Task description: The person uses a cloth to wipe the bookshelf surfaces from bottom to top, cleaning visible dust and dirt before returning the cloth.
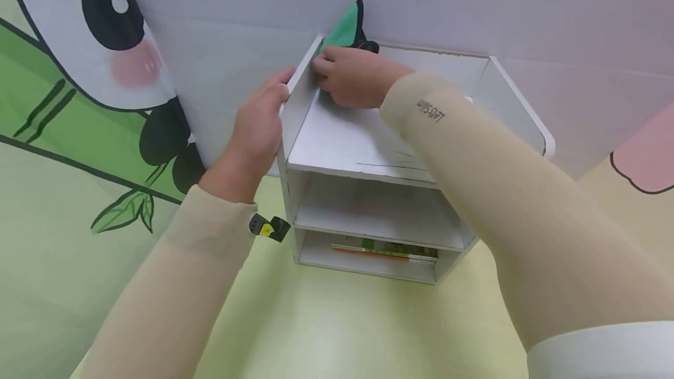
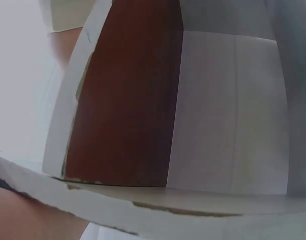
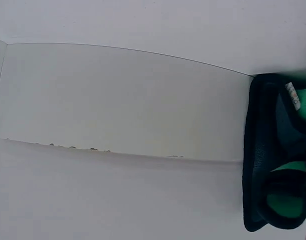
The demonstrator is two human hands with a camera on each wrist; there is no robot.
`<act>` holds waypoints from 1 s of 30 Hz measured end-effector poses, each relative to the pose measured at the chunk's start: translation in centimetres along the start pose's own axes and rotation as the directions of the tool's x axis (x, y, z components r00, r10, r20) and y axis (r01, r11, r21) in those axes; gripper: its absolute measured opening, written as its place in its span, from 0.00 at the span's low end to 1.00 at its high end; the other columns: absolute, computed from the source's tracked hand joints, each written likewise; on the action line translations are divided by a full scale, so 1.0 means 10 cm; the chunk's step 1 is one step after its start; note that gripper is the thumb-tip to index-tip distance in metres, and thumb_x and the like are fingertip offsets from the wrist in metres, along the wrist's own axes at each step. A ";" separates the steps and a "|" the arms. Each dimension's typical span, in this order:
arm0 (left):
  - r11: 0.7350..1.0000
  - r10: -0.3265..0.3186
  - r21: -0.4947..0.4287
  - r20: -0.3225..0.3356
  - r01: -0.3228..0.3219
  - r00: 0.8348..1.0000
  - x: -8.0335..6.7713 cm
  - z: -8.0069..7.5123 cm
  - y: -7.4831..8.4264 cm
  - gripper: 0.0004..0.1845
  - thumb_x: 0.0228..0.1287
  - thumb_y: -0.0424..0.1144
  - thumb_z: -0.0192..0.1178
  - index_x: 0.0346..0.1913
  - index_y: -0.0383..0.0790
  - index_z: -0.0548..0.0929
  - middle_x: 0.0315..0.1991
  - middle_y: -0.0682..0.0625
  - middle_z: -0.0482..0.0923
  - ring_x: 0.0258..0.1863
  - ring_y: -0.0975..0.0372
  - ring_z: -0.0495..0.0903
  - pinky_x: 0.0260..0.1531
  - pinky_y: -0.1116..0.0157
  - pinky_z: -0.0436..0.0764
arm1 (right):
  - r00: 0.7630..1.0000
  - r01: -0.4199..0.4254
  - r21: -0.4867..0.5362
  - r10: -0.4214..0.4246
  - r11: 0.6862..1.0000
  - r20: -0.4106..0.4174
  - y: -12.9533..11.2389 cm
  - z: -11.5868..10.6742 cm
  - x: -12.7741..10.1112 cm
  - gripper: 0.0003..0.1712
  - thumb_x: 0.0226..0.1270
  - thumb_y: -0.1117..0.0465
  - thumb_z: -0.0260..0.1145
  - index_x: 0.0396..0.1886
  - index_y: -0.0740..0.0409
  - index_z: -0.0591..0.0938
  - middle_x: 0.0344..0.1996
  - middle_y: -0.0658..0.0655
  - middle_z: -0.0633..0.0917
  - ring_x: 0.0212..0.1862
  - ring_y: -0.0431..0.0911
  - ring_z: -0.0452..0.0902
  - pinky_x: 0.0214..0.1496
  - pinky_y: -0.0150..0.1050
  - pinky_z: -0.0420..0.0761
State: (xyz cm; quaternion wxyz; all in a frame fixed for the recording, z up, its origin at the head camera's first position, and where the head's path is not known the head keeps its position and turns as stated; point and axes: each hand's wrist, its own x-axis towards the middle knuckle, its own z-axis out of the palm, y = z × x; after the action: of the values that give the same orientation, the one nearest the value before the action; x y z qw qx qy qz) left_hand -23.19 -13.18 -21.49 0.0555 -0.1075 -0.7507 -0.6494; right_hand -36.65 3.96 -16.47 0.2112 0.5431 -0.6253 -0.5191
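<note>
A small white shelf unit [image 1: 363, 139] stands against the wall. My left hand [image 1: 258, 124] grips the edge of its left side panel [image 1: 301, 104], thumb at the edge and fingers round the outer side. At the back left corner of the top compartment, my right hand [image 1: 355, 78] has curled fingers at a green-and-black fabric item [image 1: 344, 28] that stands up against the panel. In the right wrist view this black-trimmed item [image 3: 260, 150] shows a rounded loop at its lower part. Its far side is out of frame, and my right fingertips are mostly hidden.
Thin books [image 1: 387, 248] lie in the bottom compartment, beneath a middle shelf [image 1: 379, 209]. The right side panel [image 1: 518, 98] rises beyond my right forearm. A wall with a cartoon panda and bamboo picture [image 1: 95, 69] is at the left; the floor [image 1: 337, 332] is pale yellow-green.
</note>
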 end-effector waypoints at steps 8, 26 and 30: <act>0.991 0.013 0.134 0.006 -0.014 1.000 0.00 -0.08 0.03 0.30 0.82 0.47 0.34 0.83 0.49 0.57 0.79 0.57 0.59 0.75 0.63 0.60 0.74 0.55 0.60 | 0.980 -0.148 -0.066 0.155 0.987 0.125 0.04 -0.03 0.00 0.12 0.68 0.68 0.67 0.49 0.68 0.84 0.57 0.66 0.80 0.57 0.60 0.68 0.52 0.51 0.69; 0.990 -0.045 0.133 -0.028 0.048 0.999 0.01 -0.09 -0.06 0.37 0.72 0.36 0.42 0.83 0.54 0.53 0.78 0.55 0.56 0.72 0.52 0.61 0.68 0.35 0.60 | 0.955 -0.230 -0.005 0.226 0.973 0.191 -0.06 0.10 0.12 0.12 0.71 0.73 0.58 0.49 0.69 0.84 0.43 0.62 0.82 0.46 0.56 0.66 0.48 0.48 0.69; 0.988 -0.042 0.149 -0.045 0.048 0.998 0.00 -0.09 -0.06 0.37 0.72 0.36 0.43 0.83 0.56 0.54 0.78 0.55 0.57 0.72 0.51 0.62 0.67 0.33 0.60 | 0.951 -0.269 0.092 0.249 0.959 0.186 -0.05 0.16 0.05 0.13 0.70 0.73 0.59 0.47 0.66 0.87 0.39 0.59 0.83 0.46 0.55 0.66 0.51 0.50 0.68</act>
State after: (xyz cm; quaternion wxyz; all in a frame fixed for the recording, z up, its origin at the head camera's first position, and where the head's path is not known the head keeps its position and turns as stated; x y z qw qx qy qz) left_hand -23.39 -14.20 -21.96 0.0646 -0.0725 -0.7984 -0.5942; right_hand -37.88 4.23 -17.64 0.1906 0.4207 -0.7363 -0.4945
